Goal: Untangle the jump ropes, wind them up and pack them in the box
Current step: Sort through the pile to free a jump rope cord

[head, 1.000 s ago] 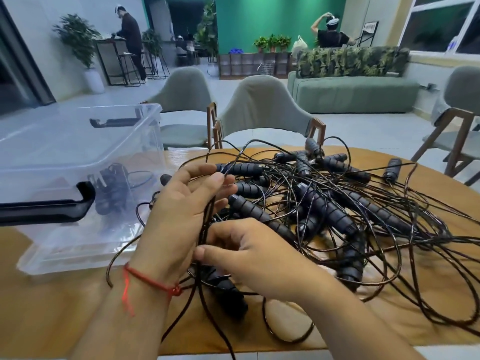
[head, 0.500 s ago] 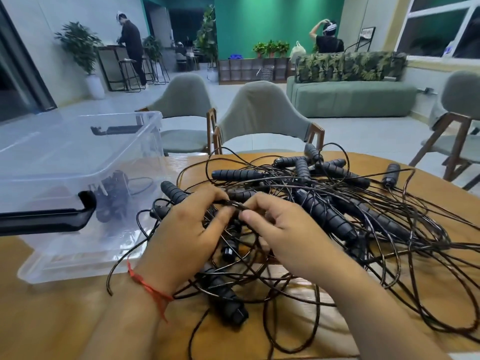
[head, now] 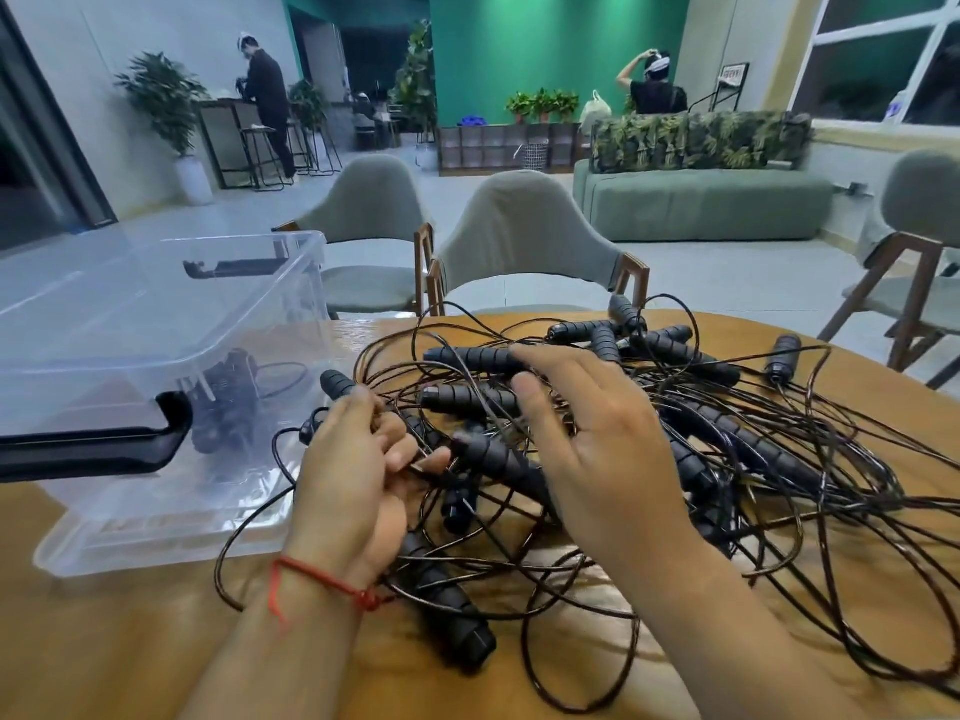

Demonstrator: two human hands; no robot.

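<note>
A tangled heap of black jump ropes with ribbed handles and thin cords covers the wooden table. My left hand, with a red string at the wrist, pinches thin cords at the heap's left edge, beside a ribbed handle. My right hand hovers over the middle of the heap with fingers spread and straight, its fingertips near a long ribbed handle. The clear plastic box with black latch handles stands at the left; a wound rope bundle lies inside it.
Two grey chairs stand at the table's far edge and another chair at the right. Loose cord loops spill toward the table's front and right edges. Two people stand far back in the room.
My right hand has let go and opened, lifting up and right over the heap. My left hand has stayed at the heap's left edge, still pinching cords.
</note>
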